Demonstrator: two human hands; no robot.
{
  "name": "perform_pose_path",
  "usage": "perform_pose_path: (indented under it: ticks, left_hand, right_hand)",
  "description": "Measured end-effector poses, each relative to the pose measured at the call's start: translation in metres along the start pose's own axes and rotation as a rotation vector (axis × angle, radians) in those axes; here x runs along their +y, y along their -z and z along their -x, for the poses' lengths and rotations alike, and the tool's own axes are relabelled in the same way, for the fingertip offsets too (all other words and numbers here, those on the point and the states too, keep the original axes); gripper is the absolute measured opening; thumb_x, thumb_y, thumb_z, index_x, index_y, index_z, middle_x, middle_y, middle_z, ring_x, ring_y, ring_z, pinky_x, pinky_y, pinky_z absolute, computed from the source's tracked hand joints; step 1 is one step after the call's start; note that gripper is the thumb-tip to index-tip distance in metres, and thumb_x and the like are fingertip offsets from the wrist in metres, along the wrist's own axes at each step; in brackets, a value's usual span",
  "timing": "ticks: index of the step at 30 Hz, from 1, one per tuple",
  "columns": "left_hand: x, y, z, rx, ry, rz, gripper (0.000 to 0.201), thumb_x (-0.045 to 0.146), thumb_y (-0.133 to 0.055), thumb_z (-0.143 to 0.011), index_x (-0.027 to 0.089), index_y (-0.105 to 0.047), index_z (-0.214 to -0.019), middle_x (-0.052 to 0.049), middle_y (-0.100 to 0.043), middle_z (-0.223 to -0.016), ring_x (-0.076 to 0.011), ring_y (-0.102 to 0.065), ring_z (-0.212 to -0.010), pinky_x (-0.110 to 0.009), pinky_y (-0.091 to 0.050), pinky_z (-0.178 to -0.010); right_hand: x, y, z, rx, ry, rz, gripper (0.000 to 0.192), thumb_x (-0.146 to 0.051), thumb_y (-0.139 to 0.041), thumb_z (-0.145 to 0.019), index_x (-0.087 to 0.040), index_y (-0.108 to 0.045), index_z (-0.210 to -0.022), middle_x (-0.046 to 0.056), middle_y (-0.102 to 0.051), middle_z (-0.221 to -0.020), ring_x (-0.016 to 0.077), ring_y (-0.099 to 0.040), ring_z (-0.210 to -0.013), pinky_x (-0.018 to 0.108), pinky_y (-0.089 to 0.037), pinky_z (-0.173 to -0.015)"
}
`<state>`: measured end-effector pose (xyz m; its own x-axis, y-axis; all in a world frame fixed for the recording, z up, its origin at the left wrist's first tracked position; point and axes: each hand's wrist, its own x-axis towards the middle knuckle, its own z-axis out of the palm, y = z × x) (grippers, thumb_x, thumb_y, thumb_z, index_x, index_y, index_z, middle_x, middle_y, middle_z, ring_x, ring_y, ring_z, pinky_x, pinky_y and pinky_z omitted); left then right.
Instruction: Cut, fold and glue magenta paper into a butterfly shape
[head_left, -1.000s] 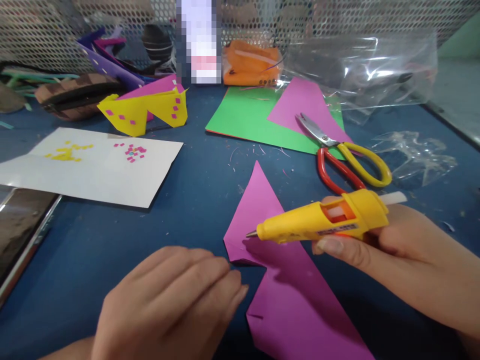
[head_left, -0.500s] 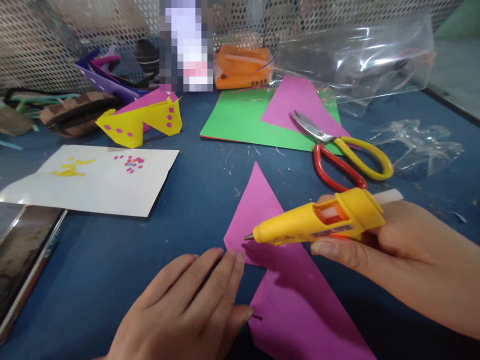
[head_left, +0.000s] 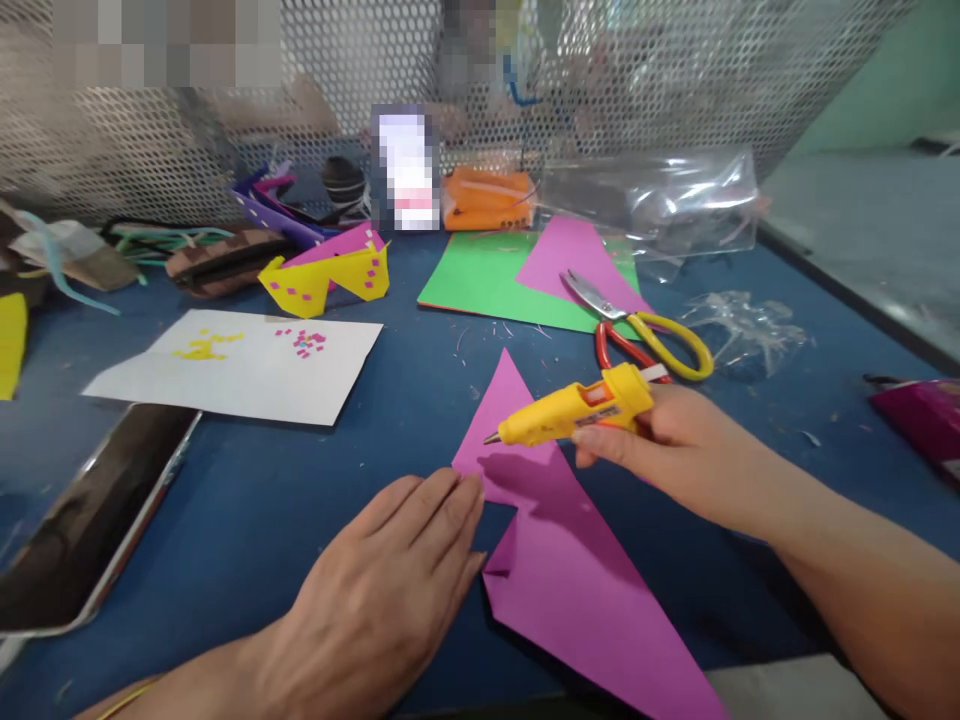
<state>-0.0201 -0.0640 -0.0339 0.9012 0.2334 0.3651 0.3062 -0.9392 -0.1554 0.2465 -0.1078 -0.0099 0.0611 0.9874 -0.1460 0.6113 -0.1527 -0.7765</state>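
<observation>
A folded magenta paper (head_left: 559,555) lies on the blue table (head_left: 285,480) in front of me. My right hand (head_left: 675,450) grips a yellow hot glue gun (head_left: 577,408), its nozzle pointing left just above the upper part of the paper. My left hand (head_left: 390,590) rests flat on the table, fingers together, with the fingertips touching the paper's left edge near a notch.
Red-and-yellow scissors (head_left: 645,335) lie behind the glue gun, on a green sheet (head_left: 487,280) with another magenta piece. A white sheet (head_left: 240,370) with small coloured bits, a yellow folded shape (head_left: 326,280) and a phone (head_left: 97,520) lie to the left. Clear plastic bags (head_left: 660,205) lie at the back right. A mesh wall stands behind.
The camera has pulled back and up, showing more of the table. My left hand has flattened and slid its fingertips onto the paper's left edge. The glue gun stays over the paper.
</observation>
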Motion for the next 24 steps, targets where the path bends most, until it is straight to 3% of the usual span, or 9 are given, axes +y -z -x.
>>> perform_pose_path:
  ticks: [7,15,18,24]
  left_hand:
    - [-0.001,-0.001,0.0,0.011,-0.03,-0.035,0.032,0.02,-0.043,-0.101,0.01,-0.072,-0.113,-0.009,-0.076,-0.115,-0.0242,-0.07,-0.103,-0.038,-0.051,-0.09]
    - [0.0,-0.007,0.002,0.066,-0.049,-0.065,0.033,0.022,-0.042,-0.102,0.008,-0.072,-0.111,-0.011,-0.077,-0.109,-0.024,-0.068,-0.1,-0.039,-0.051,-0.087]
    - [-0.001,-0.008,0.003,0.083,-0.058,-0.046,0.033,0.023,-0.043,-0.101,0.008,-0.071,-0.111,-0.011,-0.077,-0.106,-0.0237,-0.069,-0.094,-0.039,-0.053,-0.083]
    - [-0.002,-0.01,0.005,0.102,-0.036,-0.029,0.031,0.023,-0.044,-0.101,0.009,-0.07,-0.111,-0.011,-0.077,-0.105,-0.0229,-0.069,-0.095,-0.037,-0.053,-0.082]
  right_hand:
    - [-0.004,-0.005,0.0,0.044,0.05,-0.035,0.04,-0.053,-0.058,-0.088,-0.019,-0.071,-0.072,0.002,-0.068,-0.069,0.0129,-0.057,-0.058,0.026,-0.043,-0.054]
    - [0.015,-0.017,0.021,0.308,0.104,0.16,0.038,-0.052,-0.053,-0.09,-0.021,-0.07,-0.075,0.004,-0.069,-0.067,0.0181,-0.061,-0.059,0.029,-0.042,-0.054]
    - [0.018,-0.02,0.028,0.36,0.108,0.202,0.04,-0.053,-0.052,-0.089,-0.022,-0.066,-0.069,0.002,-0.062,-0.056,0.0159,-0.053,-0.049,0.028,-0.035,-0.049]
    - [0.021,-0.024,0.031,0.446,0.109,0.253,0.051,-0.057,-0.052,-0.085,-0.024,-0.043,-0.048,-0.003,-0.037,-0.041,0.0112,-0.034,-0.039,0.027,-0.022,-0.043]
